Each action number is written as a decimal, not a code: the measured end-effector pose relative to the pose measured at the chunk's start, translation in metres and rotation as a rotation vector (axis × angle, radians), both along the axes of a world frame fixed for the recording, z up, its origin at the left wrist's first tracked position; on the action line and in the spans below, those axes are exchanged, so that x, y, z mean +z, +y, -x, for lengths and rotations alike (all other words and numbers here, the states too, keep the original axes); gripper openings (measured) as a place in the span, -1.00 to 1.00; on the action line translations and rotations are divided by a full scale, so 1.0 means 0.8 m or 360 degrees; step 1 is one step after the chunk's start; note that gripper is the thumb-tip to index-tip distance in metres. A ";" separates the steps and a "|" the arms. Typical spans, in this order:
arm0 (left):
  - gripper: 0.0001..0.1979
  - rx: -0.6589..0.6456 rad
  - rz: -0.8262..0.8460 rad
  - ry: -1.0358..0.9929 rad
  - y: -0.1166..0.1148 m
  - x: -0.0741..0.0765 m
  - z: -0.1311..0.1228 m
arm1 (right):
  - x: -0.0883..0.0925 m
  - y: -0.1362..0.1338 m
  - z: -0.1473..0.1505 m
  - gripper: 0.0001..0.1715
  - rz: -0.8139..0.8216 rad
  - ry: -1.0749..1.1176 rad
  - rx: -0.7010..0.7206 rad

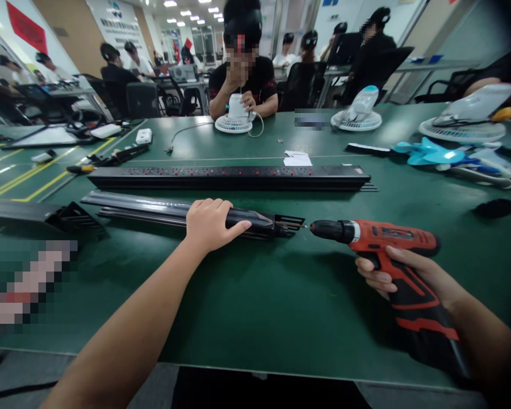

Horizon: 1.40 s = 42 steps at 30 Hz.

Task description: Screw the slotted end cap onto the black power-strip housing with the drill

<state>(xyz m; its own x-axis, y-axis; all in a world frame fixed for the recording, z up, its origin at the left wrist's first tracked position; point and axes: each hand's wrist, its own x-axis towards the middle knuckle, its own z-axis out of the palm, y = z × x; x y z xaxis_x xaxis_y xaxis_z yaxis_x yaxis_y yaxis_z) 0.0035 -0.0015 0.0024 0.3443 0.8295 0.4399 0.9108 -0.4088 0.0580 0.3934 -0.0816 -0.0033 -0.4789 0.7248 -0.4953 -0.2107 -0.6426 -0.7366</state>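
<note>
My left hand [208, 224] lies across a long black housing [153, 205], its fingers over the far side and its thumb stretched along the top. At the right end of the housing is a black slotted end bracket [292, 221]. My right hand [413, 272] is wrapped round the grip of a red and black cordless drill [394, 236]. The drill's chuck points left at the bracket. A thin bit shows between the two, but whether its tip touches a screw is too small to tell.
Behind the housing lies a long black power strip [230, 177] with red dots. Another dark housing [17, 213] is at the left. Across the table a person [242, 74] handles a white fan [236, 113]. Blue fan blades [430, 152] and fan parts lie at the right.
</note>
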 end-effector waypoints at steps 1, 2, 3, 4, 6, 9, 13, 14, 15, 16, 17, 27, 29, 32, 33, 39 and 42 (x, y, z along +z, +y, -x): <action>-0.34 0.0000 -0.0001 0.0003 0.000 0.000 0.000 | 0.000 0.000 -0.001 -0.58 0.0002 0.0007 0.0008; -0.34 0.0000 -0.0001 0.0005 0.000 0.000 0.000 | -0.001 0.001 -0.001 -0.57 0.0003 0.0011 0.0015; -0.34 0.0000 -0.0001 0.0008 0.000 0.000 0.000 | -0.001 0.001 -0.002 -0.57 0.0003 0.0013 0.0019; -0.33 0.0000 -0.0002 0.0011 0.000 -0.001 0.000 | -0.002 0.001 -0.003 -0.57 0.0001 0.0015 0.0020; -0.32 -0.0002 -0.0009 0.0011 0.000 -0.001 0.000 | -0.003 0.002 -0.004 -0.57 -0.0001 0.0013 0.0018; -0.32 -0.0002 -0.0016 0.0008 -0.001 -0.001 0.000 | -0.003 0.001 -0.005 -0.56 0.0011 0.0013 0.0020; -0.32 -0.0002 -0.0004 0.0012 -0.001 0.000 -0.001 | -0.001 0.000 -0.002 -0.56 0.0033 0.0028 -0.0004; -0.31 -0.0002 -0.0001 0.0014 -0.001 0.000 -0.001 | 0.000 0.000 -0.001 -0.56 0.0034 0.0028 -0.0013; -0.31 0.0000 0.0002 0.0016 -0.002 0.001 -0.001 | 0.001 0.000 0.000 -0.57 0.0035 0.0026 -0.0020; -0.31 0.0004 0.0006 0.0019 -0.002 0.001 -0.001 | 0.002 -0.001 0.001 -0.57 0.0037 0.0024 -0.0022; -0.32 0.0008 0.0010 0.0023 -0.002 0.001 -0.001 | 0.003 -0.001 0.002 -0.57 0.0038 0.0022 -0.0024; -0.29 0.0013 0.0021 0.0031 -0.003 0.002 -0.001 | 0.003 -0.002 -0.001 -0.59 0.0041 0.0054 -0.0014; -0.28 0.0012 0.0011 0.0023 -0.003 0.001 -0.001 | 0.002 -0.002 -0.001 -0.59 0.0048 0.0063 -0.0014; -0.29 -0.0001 -0.0014 0.0009 -0.002 0.000 0.000 | 0.001 -0.001 -0.001 -0.59 0.0061 0.0066 -0.0007; -0.29 -0.0007 -0.0025 0.0003 -0.002 -0.001 0.000 | 0.001 -0.001 -0.001 -0.59 0.0063 0.0067 -0.0006; -0.30 -0.0029 -0.0047 -0.0028 -0.001 -0.003 0.000 | -0.001 0.001 -0.001 -0.58 0.0059 0.0078 -0.0013; -0.30 -0.0025 -0.0037 -0.0029 -0.001 -0.003 0.000 | 0.001 -0.001 -0.001 -0.58 0.0069 0.0064 -0.0011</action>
<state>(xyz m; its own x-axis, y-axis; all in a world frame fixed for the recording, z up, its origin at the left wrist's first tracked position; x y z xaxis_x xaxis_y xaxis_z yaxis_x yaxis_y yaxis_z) 0.0032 -0.0025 0.0001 0.3492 0.8135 0.4651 0.9031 -0.4246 0.0647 0.3943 -0.0820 -0.0025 -0.4944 0.7064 -0.5066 -0.2441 -0.6721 -0.6990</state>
